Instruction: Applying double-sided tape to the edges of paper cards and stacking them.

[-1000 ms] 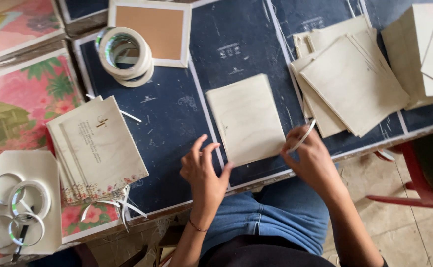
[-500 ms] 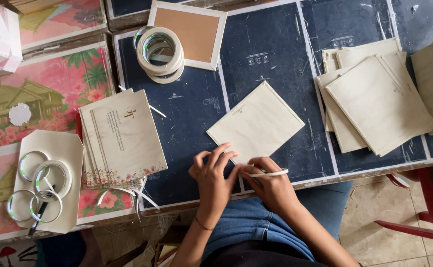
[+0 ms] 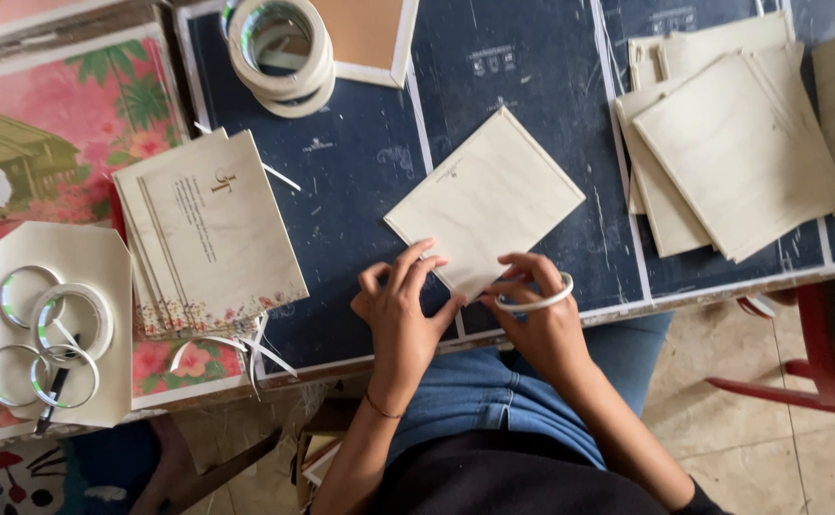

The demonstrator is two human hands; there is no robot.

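While our left hand (image 3: 400,307) pins the cream rectangular paper card (image 3: 485,201), our right hand (image 3: 538,315) grips a thin white strip (image 3: 538,303) beside it, which could stick crooked.

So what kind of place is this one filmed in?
Probably a small craft or stationery workbench. Stacks of printed cards and plain cream envelopes lie on a dark table beside tape rolls. Both the left hand and the right hand touch one cream envelope.

A card (image 3: 485,202) lies on the table (image 3: 360,172) between a printed stack (image 3: 209,229) left and a blank stack (image 3: 737,153) right.
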